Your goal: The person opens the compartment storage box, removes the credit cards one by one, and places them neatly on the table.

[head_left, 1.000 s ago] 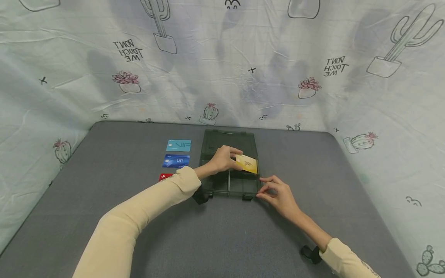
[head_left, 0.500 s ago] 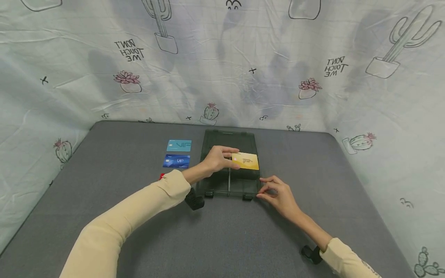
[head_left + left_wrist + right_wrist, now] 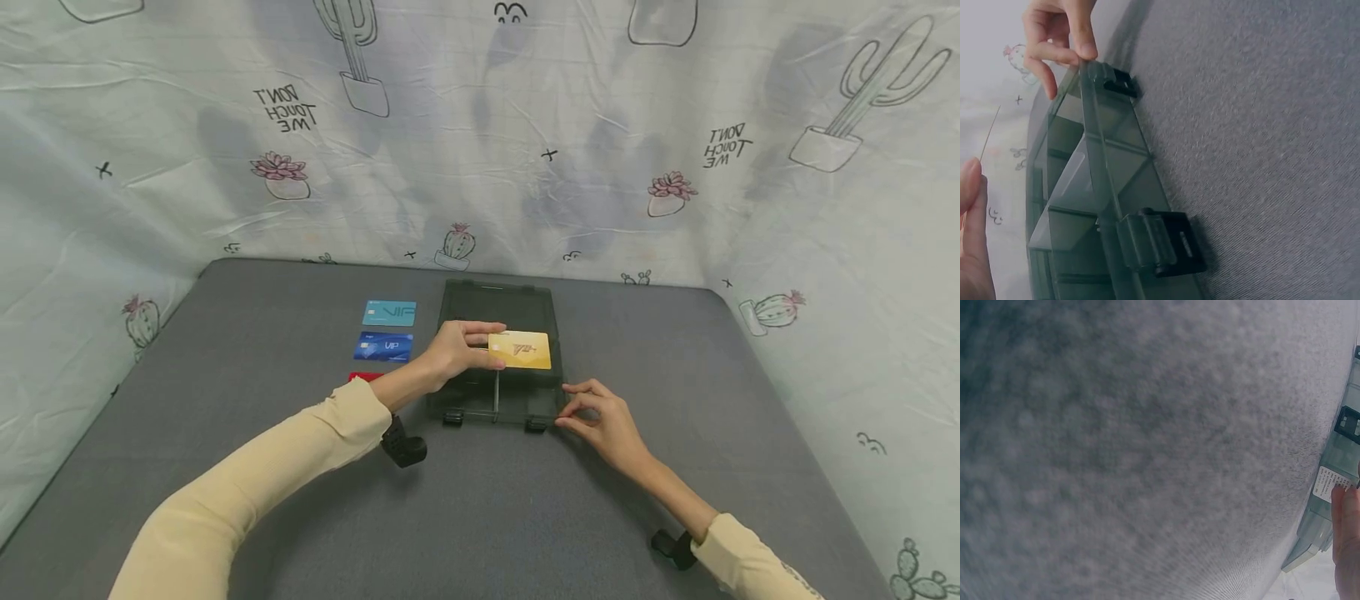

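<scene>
My left hand (image 3: 453,350) pinches a yellow card (image 3: 521,350) by its left edge, holding it over the dark green plastic box (image 3: 528,408). In the left wrist view that card shows edge-on as a thin line, beside my left fingers (image 3: 975,231). The box lies with its lid (image 3: 498,304) laid back and a divider (image 3: 497,392) inside. At the front right corner my right hand (image 3: 603,421) grips the box wall between thumb and fingers. The right wrist view catches only those fingers (image 3: 1344,519) by a white label (image 3: 1330,484) on the box side.
Left of the box lie a light blue card (image 3: 389,313), a dark blue card (image 3: 383,347) and a red card (image 3: 365,377) mostly behind my left forearm. Two black latches (image 3: 452,418) stick out at the box front. Patterned cloth (image 3: 480,167) surrounds the grey table (image 3: 480,517).
My left hand has drawn leftward with the yellow card, which was slanted before and now lies nearly level in view. The right hand has kept its place at the box corner.
</scene>
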Demonstrator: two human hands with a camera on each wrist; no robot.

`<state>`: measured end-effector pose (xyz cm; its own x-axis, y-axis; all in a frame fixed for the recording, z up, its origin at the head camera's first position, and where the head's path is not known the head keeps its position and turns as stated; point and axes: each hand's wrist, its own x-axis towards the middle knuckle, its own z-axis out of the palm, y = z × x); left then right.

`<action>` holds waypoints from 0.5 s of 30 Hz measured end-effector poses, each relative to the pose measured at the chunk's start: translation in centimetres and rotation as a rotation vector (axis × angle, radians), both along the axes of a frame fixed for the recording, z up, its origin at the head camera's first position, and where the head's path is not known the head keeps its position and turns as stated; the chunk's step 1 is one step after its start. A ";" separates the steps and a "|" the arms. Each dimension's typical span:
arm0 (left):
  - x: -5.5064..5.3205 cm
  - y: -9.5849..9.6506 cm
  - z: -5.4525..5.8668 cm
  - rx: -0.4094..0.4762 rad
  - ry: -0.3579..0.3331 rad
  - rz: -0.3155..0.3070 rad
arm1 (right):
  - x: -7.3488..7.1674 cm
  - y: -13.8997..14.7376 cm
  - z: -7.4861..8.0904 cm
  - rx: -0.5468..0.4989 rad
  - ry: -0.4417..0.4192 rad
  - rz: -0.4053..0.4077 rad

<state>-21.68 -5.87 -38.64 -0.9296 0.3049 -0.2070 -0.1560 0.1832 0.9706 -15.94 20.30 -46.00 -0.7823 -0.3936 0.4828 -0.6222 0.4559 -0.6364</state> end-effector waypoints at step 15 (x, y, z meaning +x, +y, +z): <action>2.2 -2.0 -0.6 0.061 -0.070 0.021 | 0.3 -0.1 0.0 0.000 -0.001 0.004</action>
<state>-19.49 -7.85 -39.21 -0.9200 0.2992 -0.2531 -0.2267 0.1202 0.9665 -15.68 20.17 -45.98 -0.7813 -0.3971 0.4816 -0.6232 0.4533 -0.6372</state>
